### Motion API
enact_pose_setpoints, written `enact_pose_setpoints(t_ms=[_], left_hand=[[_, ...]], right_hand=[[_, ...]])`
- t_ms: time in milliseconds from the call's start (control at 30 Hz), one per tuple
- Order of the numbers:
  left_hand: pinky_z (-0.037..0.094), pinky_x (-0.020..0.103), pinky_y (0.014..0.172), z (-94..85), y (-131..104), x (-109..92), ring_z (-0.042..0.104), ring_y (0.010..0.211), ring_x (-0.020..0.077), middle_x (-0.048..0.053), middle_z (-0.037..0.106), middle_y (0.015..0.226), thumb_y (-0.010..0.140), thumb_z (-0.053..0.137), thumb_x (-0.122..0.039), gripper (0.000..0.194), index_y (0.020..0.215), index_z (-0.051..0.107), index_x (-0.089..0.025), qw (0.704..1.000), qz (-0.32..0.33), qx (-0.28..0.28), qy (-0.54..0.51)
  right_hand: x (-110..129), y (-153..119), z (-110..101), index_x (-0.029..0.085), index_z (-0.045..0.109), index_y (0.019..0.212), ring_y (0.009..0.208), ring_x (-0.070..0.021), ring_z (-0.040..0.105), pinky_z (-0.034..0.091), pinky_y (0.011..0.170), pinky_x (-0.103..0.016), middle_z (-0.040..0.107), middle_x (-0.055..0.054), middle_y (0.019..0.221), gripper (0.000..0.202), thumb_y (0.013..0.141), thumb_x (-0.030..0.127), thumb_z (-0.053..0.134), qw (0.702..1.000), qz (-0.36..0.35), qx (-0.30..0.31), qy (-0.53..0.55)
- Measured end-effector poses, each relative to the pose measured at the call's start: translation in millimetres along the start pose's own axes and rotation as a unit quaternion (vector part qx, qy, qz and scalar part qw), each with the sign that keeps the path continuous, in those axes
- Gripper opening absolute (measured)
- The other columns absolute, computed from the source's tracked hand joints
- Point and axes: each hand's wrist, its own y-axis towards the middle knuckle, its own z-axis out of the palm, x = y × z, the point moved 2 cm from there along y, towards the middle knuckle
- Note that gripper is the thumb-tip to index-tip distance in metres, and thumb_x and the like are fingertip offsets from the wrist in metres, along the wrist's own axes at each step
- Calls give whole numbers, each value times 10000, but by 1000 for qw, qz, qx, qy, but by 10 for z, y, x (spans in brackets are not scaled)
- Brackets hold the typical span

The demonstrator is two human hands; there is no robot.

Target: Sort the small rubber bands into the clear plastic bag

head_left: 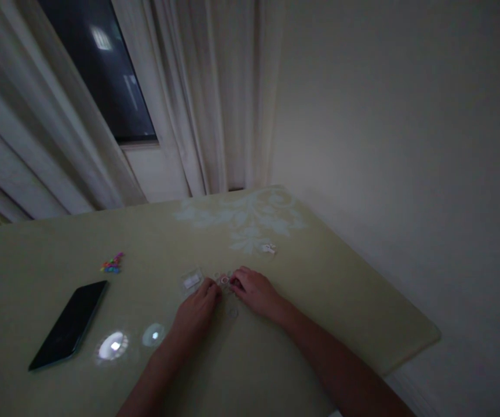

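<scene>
Several small rings (pixel 224 280), pale and reddish, lie in a loose cluster on the table between my hands. My left hand (pixel 204 296) rests at the near left side of the cluster, its fingers curled together; what they hold, if anything, is too small to tell. At the right edge of the cluster is my right hand (pixel 250 286), thumb and fingers pinched on something I cannot make out. One clear ring (pixel 233 313) lies apart, nearer to me. Just beyond my left hand sits a small clear plastic box (pixel 192 281) with a white label.
The yellow-green table (pixel 319 278) meets a wall on the right and curtains behind. A dark tablet or phone (pixel 70 324) lies at the left, small colourful pieces (pixel 113 264) beyond it. A small white item (pixel 269 249) lies past my right hand. Light reflects off the tabletop.
</scene>
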Motion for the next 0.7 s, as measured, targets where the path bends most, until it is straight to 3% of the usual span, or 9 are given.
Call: enact_pose_setpoints(t_ms=[233,467,700], left_hand=[[485,292,817,-33,-36,-14,675,983,206,119,609,1224,1067,310,-186,249,1069,559,-199,999,3,-29,-45],[476,311,783,18,-31,56,677,911,221,67,683,1028,1033,363,-218,205,1013,565,-238,988,-22,-82,-129],[500,303,759,-83,-12,24,657,809,209,45,699,892,996,467,-348,218,947,647,-236,961,14,-154,-229]], right_hand=[[-37,17,16,191,710,988,934,-196,658,466,817,-293,715,-68,1017,67,1000,176,646,1000,-15,-15,18],[-55,32,36,194,718,908,836,-185,646,439,748,-273,716,-47,918,66,931,155,671,1000,3,-13,4],[-51,13,62,193,679,920,788,-180,615,414,713,-275,696,-43,884,18,909,185,667,999,22,-30,-4]])
